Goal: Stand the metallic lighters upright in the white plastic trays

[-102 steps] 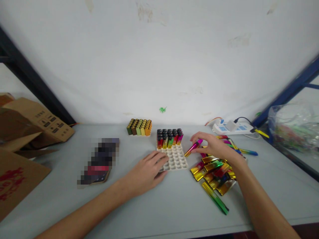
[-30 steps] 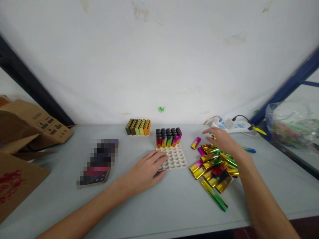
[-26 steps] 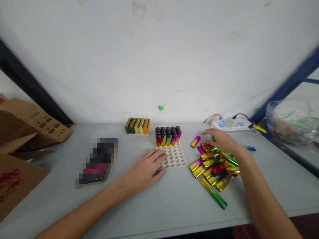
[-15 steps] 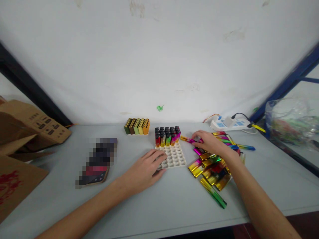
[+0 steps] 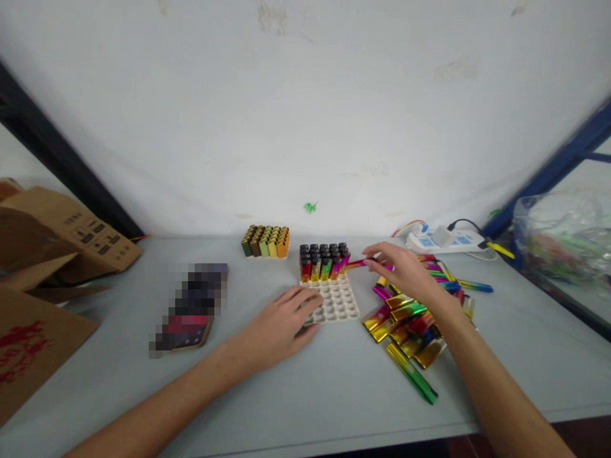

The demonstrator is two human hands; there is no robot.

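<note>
Towards the middle of the desk (image 5: 305, 407), nearer its far edge than its near one, sits a white tray (image 5: 338, 304) with rows of holes. Its far half carries black-topped lighters (image 5: 324, 264) standing upright and close together; its near half shows the holes. The left hand (image 5: 284, 321) lies palm down at the tray's near left corner, fingers over the left side, its grip spread, with the thumb apart from the forefinger. Right of the tray, the right hand (image 5: 398, 270) hangs above the desk, its grip pinching a reddish lighter (image 5: 357, 263) between thumb and fingertips. That lighter points at the standing rows, its left end close to their right side, though from this angle one cannot fairly say whether they touch.

Below and beside the right hand, toward the desk's right edge, lies a loose pile (image 5: 405, 324) of shiny lighters in gold, green, pink and blue, with a green-and-gold lighter (image 5: 411, 374) on the side of the near edge. Along the far edge stand a gold-topped block (image 5: 265, 242), left of the tray, and a power strip (image 5: 442, 240), right of it. Toward the left edge lie a largely blurred phone (image 5: 195, 338) and, farther out, cardboard boxes (image 5: 90, 229).
</note>
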